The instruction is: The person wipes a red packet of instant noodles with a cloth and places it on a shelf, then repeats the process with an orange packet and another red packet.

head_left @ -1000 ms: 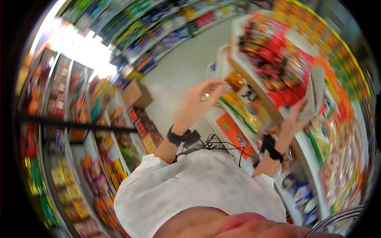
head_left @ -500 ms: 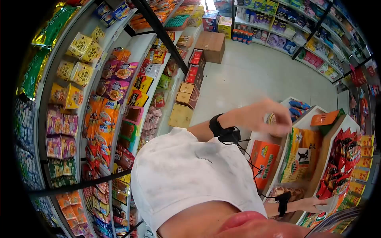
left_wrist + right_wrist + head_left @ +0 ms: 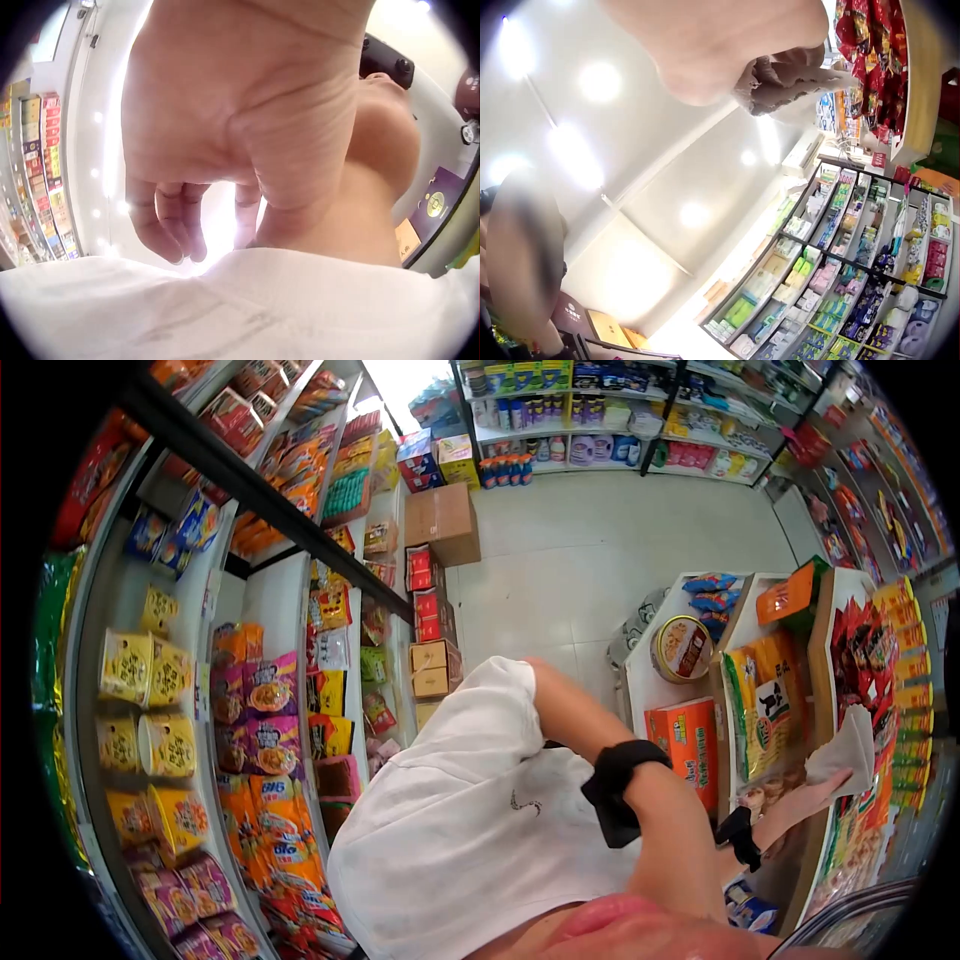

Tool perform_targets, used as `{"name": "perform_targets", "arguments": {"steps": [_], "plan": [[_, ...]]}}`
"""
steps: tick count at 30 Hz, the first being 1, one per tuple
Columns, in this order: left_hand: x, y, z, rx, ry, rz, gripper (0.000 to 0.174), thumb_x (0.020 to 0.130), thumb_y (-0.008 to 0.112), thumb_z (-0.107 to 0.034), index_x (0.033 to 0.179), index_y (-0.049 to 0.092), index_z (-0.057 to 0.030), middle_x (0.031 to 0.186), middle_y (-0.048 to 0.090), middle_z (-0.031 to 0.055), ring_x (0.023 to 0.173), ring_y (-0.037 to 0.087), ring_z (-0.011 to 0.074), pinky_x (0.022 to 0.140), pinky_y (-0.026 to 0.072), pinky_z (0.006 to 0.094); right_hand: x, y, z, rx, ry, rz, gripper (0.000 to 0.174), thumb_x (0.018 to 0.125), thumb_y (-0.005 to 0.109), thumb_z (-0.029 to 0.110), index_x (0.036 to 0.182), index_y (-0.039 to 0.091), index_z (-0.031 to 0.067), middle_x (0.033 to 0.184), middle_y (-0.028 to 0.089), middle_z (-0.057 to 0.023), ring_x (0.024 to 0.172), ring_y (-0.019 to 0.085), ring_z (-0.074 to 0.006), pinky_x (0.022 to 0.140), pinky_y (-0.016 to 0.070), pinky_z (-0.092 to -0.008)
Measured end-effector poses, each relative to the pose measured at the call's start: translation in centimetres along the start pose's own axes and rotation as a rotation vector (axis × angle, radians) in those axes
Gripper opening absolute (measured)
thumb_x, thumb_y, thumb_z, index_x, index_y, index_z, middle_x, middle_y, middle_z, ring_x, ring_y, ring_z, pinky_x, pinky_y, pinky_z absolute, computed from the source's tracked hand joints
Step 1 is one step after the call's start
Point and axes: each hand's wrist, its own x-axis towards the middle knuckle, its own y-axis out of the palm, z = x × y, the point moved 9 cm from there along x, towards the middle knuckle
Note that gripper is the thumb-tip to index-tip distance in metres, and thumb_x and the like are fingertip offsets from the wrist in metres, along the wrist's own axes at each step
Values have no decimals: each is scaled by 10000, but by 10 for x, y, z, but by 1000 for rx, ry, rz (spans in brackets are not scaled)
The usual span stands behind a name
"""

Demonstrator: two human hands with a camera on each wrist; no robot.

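My right hand (image 3: pixel 808 800) grips a pale grey cloth (image 3: pixel 846 748) beside the snack shelf on the right. In the right wrist view the crumpled cloth (image 3: pixel 784 84) pokes out from the curled fingers. My left arm is folded back toward the right shoulder, and its hand lies out of sight in the head view. The left wrist view shows the left hand (image 3: pixel 240 112) large, its fingers loosely bent downward with light between them. Their tips are right at the edge of the white shirt (image 3: pixel 142 307), near the neck. No object shows in that hand.
Red snack packets (image 3: pixel 862 650) fill the display beside the right hand. A round tin (image 3: pixel 682 648) and an orange box (image 3: pixel 685 745) stand on its lower tiers. Shelves of packaged noodles (image 3: pixel 270 745) line the left. A cardboard box (image 3: pixel 442 525) sits on the tiled floor (image 3: pixel 560 550).
The left hand has swung from in front of the display back up toward the shoulder and neck. The head view has turned; the right hand still holds the cloth by the shelf.
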Motion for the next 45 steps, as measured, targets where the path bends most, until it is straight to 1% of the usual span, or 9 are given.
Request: {"name": "perform_targets", "arguments": {"steps": [6, 12, 15, 26, 30, 35, 39, 42, 45], "plan": [[17, 5, 72, -118, -126, 18, 215, 869, 724, -164, 925, 644, 28, 883, 606, 159, 783, 598, 304, 705, 481, 396, 2, -54, -14, 16, 56, -85, 617, 1018, 526, 350, 1455, 400, -68, 1512, 411, -212, 1343, 451, -320, 1126, 328, -385], [33, 45, 143, -260, -228, 146, 217, 864, 729, -165, 921, 645, 27, 879, 609, 154, 782, 601, 299, 705, 482, 392, 5, -124, -36, 48, 117, -238, 647, 1018, 522, 376, 1466, 382, -70, 1534, 386, -210, 1368, 427, -316, 1151, 300, -384], [40, 62, 167, -329, -243, 202, 219, 861, 732, -166, 920, 646, 26, 877, 611, 152, 782, 602, 297, 704, 482, 390, 6, -145, -30, 76, 192, -344, 622, 1036, 438, 371, 1467, 385, -75, 1534, 383, -221, 1381, 412, -311, 1149, 280, -360], [62, 89, 249, -452, -269, 271, 223, 852, 742, -170, 913, 648, 23, 870, 616, 143, 781, 607, 288, 702, 484, 384, 15, -201, -66, 82, 270, -431, 632, 1036, 473, 376, 1460, 385, -85, 1521, 405, -188, 1349, 443, -280, 1123, 318, -359], [69, 91, 277, -471, -277, 276, 225, 849, 745, -171, 911, 648, 22, 867, 618, 139, 780, 609, 284, 702, 485, 382, 21, -214, -89, 72, 320, -433, 574, 1049, 456, 327, 1459, 394, -70, 1537, 381, -191, 1364, 430, -281, 1134, 311, -368], [77, 84, 309, -473, -287, 270, 227, 844, 749, -173, 908, 649, 21, 864, 620, 135, 780, 611, 280, 701, 485, 379, 38, -230, -130, -9, 175, -328, 463, 1043, 399, 118, 1486, 377, -14, 1552, 337, -229, 1378, 414, -348, 1138, 332, -399], [81, 73, 326, -463, -281, 246, 229, 841, 753, -174, 906, 650, 20, 861, 622, 132, 779, 613, 277, 700, 486, 376, 43, -220, -137, -369, 63, -221, 516, 986, 406, -18, 1499, 363, 10, 1541, 342, -250, 1378, 407, -390, 1126, 356, -423], [81, 63, 331, -440, -277, 223, 230, 838, 756, -175, 904, 651, 20, 859, 624, 129, 779, 614, 274, 700, 487, 375, 47, -203, -151, -272, 110, -157, 506, 1034, 428, 145, 1521, 340, 40, 1562, 299, -242, 1386, 394, -367, 1139, 328, -415], [78, 52, 325, -405, -278, 204, 232, 836, 758, -176, 902, 651, 19, 857, 625, 126, 778, 615, 272, 700, 487, 373, 45, -173, -147, -505, -100, -43, 497, 1040, 371, 88, 1534, 325, 67, 1569, 278, -253, 1400, 369, -389, 1152, 308, -429]]}}
